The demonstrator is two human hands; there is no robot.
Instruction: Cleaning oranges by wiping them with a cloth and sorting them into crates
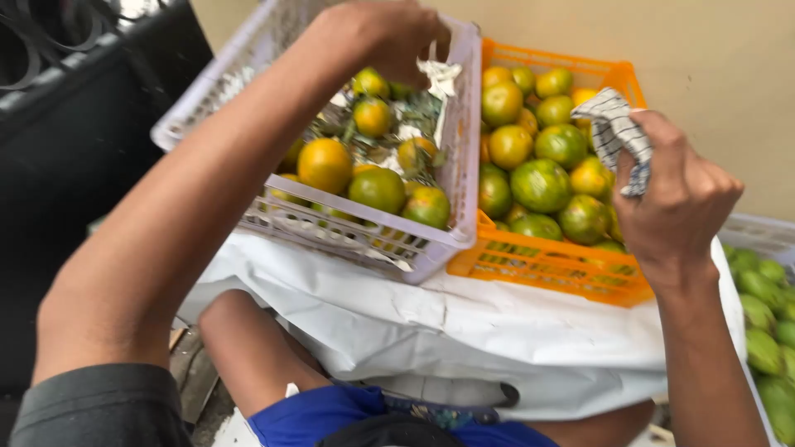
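Across the person's lap, seen from above, lies a sheet of white paper [464,331], and two plastic crates of citrus fruit rest on it side by side, touching. On the left is a pale lilac slatted plastic crate [464,149], tilted towards the viewer. It is lined with torn scraps of paper and holds a loose scatter of round oranges [325,164], some fully orange, others mottled green and yellow. On the right is a bright orange slatted plastic crate [538,265], filled more densely with similar green and orange fruit [540,184].

The left hand [385,37] reaches forward over the lilac crate, the forearm running diagonally from the lower left. Its fingers are curled downward and pinched on a crumpled piece of white paper lining [439,76] at the crate's right wall.

The right hand [675,199] is raised over the right edge of the orange crate, back of the hand to the camera, wrist bent. It is clenched around a small checked blue-and-white cloth [617,132], which sticks out above the fingers.

At the far right edge a third pale crate [762,232] holds green fruit [766,319]. Blue shorts [323,414] and a bare knee [248,348] show below the paper.
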